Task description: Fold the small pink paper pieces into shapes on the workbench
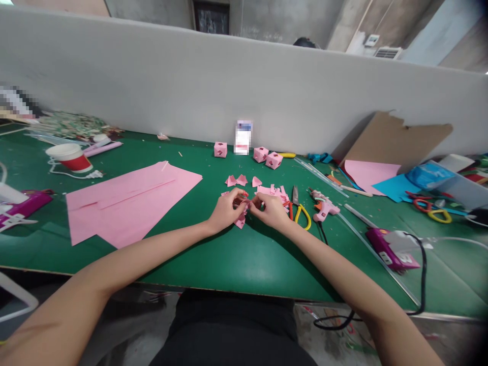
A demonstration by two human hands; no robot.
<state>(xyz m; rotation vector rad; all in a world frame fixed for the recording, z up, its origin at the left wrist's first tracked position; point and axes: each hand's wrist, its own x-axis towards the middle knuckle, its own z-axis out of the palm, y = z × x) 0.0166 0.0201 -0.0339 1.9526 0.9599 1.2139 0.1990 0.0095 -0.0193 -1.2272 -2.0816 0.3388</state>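
My left hand (pixel 230 209) and my right hand (pixel 268 208) meet over the green table, fingertips almost together. Both are closed in a pinch on a small folded pink paper piece (pixel 241 221), mostly covered by the fingers. Just beyond lie several folded pink paper pieces (pixel 241 180). Beside my right hand is a heap of pink paper strips (pixel 280 192). Scissors (pixel 301 211) with red and yellow handles lie right of that hand. Farther back sit three pink paper cubes (pixel 220 149) with dark diamond-shaped openings.
Pink paper sheets (pixel 133 203) spread to the left, near a paper cup (pixel 70 157). On the right lie a pink glue gun (pixel 325 208), clear glue sticks (pixel 322 178), a purple power strip (pixel 392 249) with a black cable, and more scissors (pixel 430 207). A grey partition (pixel 171 86) stands behind.
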